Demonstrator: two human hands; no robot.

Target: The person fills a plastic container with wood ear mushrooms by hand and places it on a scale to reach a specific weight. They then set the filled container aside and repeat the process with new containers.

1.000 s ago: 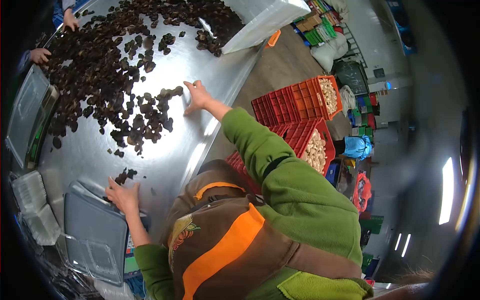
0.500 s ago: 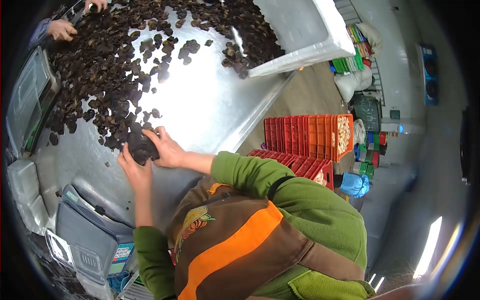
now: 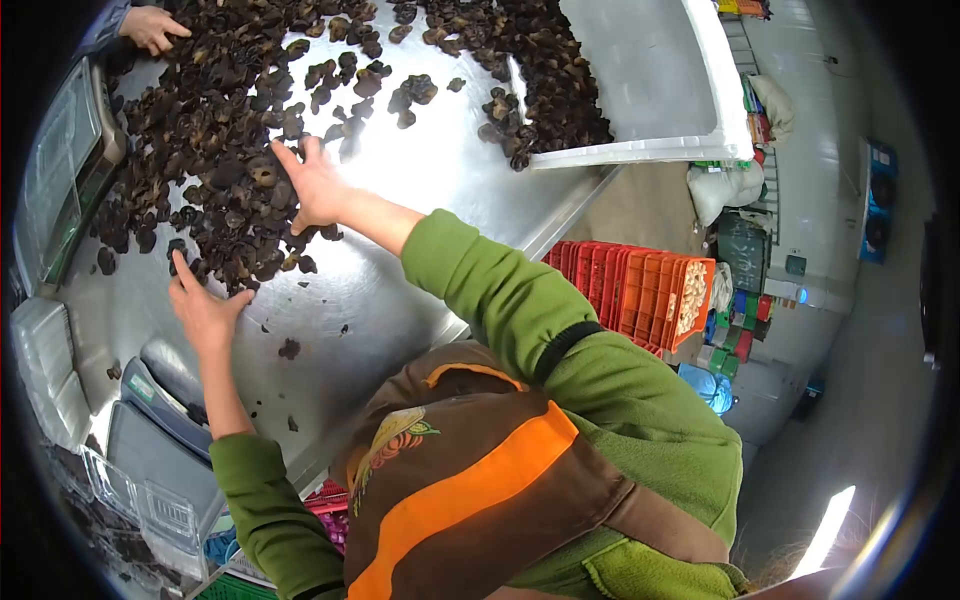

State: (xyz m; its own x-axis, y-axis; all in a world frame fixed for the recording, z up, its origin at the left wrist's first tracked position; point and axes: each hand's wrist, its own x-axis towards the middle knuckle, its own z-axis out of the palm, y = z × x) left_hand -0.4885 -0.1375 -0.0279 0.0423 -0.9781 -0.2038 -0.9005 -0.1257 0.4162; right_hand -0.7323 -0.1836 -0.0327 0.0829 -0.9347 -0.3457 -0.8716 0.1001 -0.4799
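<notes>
A wide heap of dark, ruffled pieces that look like wood ear mushrooms (image 3: 235, 170) lies over the metal table (image 3: 400, 190). My right hand (image 3: 318, 188) is at the heap's right side, fingers spread, with the fingertips touching the pieces. At the near left edge of the heap is my left hand (image 3: 207, 308), its thumb and fingers wide apart. Neither hand grips a piece that I can see. Between them sits the near end of the heap, and a few small scraps (image 3: 289, 348) lie loose on the metal closer to me.
Another person's hand (image 3: 152, 30) rests by the heap at upper left. A white foam box (image 3: 640, 152) with more mushrooms stands upper right. Scales (image 3: 160, 450) and clear plastic boxes (image 3: 48, 370) line the left edge. Red and orange crates (image 3: 650, 290) are on the floor at right.
My hands have parted from around a dark clump of mushrooms, which is now let go into the heap. The right moved up the heap, the left outward to the left. The view shifted slightly.
</notes>
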